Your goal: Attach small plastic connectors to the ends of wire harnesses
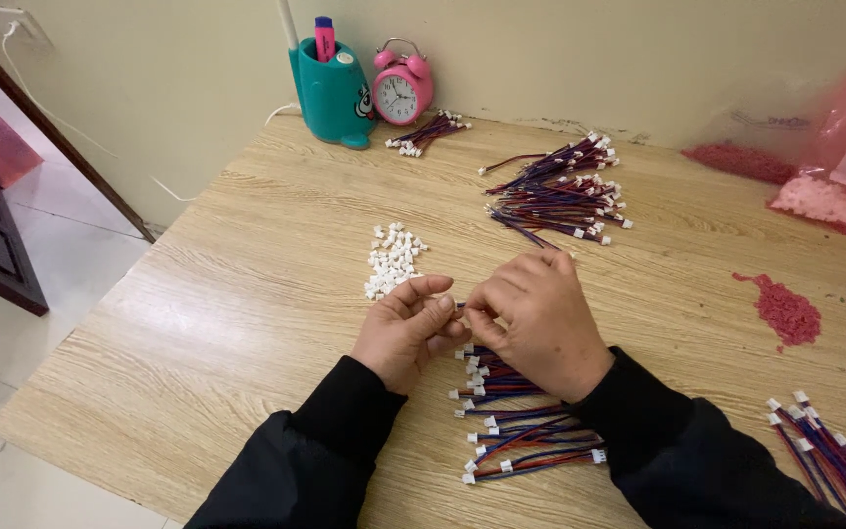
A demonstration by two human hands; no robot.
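Presently, my left hand (405, 331) and right hand (538, 318) have fingers pinched together on a small wire lead (459, 306); I judge a loose pinch could drop it among the finished leads (516, 431) beneath.

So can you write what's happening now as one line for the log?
left hand: pinching wire end | right hand: pinching same wire | white plugs: heap beyond left hand | wire bundles: between wrists
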